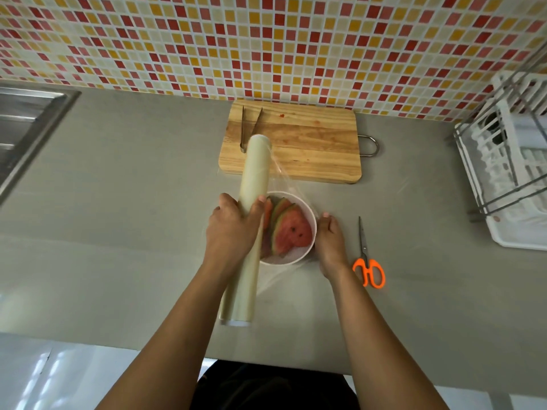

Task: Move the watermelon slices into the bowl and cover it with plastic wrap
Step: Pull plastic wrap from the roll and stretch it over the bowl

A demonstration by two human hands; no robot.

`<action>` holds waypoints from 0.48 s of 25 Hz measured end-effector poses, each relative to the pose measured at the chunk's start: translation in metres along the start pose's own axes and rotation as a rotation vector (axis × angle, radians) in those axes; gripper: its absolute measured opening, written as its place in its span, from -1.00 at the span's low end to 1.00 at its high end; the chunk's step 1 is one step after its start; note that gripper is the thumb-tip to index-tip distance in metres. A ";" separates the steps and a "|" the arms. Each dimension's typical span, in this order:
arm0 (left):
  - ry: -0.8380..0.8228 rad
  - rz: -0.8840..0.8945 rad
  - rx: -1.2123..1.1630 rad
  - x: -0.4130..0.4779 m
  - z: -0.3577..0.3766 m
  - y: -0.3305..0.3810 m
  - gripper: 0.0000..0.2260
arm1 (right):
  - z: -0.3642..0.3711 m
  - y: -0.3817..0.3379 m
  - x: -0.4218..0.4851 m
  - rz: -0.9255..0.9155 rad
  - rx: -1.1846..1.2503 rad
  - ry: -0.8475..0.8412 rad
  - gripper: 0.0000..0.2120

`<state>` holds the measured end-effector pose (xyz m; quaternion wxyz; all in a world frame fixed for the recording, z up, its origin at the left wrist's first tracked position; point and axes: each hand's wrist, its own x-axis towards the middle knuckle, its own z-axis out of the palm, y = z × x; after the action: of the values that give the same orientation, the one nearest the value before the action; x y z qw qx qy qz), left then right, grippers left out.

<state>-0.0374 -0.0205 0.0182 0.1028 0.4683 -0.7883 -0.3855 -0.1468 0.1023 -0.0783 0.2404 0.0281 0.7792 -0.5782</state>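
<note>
Left hand (233, 229): fingers (226, 201) wrapped round the roll (254, 173), gripping it near mid-length. The roll is held above the bowl's left edge, lying front to back.

Right hand (330, 244): set against the right side of the bowl (309, 216), back of hand up. Its fingers are tucked out of sight, so whether they pinch the film (279, 173) or only press it cannot be told.

Film: stretched from the roll across the bowl toward the right hand, loose at the near and far edges.

Slices (293, 232): in the bowl, overlapping, rind up-left. The bowl sits on the tabletop (133, 217) just in front of the board (310, 143).

Judgement: transfer complete, covering in hand. To do it well, anchor the right edge firmly, draw the roll further left past the rim, and keep the film taut and level. Leave enough overhang all round before cutting; the scissors (367, 255) lie near the right hand.

Count:
- Bowl: one.
- Roll: one.
- Scissors: one pair.
- Board: one, stained but bare of fruit.
- Tongs (247, 128): one, on the board.
- Slices: at least three, exact number unclear.
</note>
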 end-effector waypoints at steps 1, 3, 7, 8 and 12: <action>-0.014 -0.022 -0.026 0.005 -0.004 -0.001 -0.54 | -0.001 0.002 0.001 0.002 0.003 -0.021 -0.71; -0.068 -0.079 -0.076 0.013 -0.010 -0.004 -0.53 | -0.002 0.006 0.002 -0.005 -0.001 -0.015 -0.71; -0.170 -0.195 -0.208 0.019 -0.011 -0.019 -0.57 | -0.001 0.006 0.005 -0.044 -0.053 0.059 -0.68; -0.187 -0.218 -0.248 0.019 -0.011 -0.022 -0.58 | -0.001 0.006 0.005 -0.053 -0.068 0.066 -0.66; -0.150 -0.169 -0.187 0.019 -0.011 -0.027 -0.60 | -0.002 0.002 0.004 -0.057 -0.094 0.059 -0.65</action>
<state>-0.0236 -0.0485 0.0028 0.0538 0.4913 -0.7122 -0.4985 -0.1502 0.1037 -0.0812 0.2016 0.0114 0.8128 -0.5464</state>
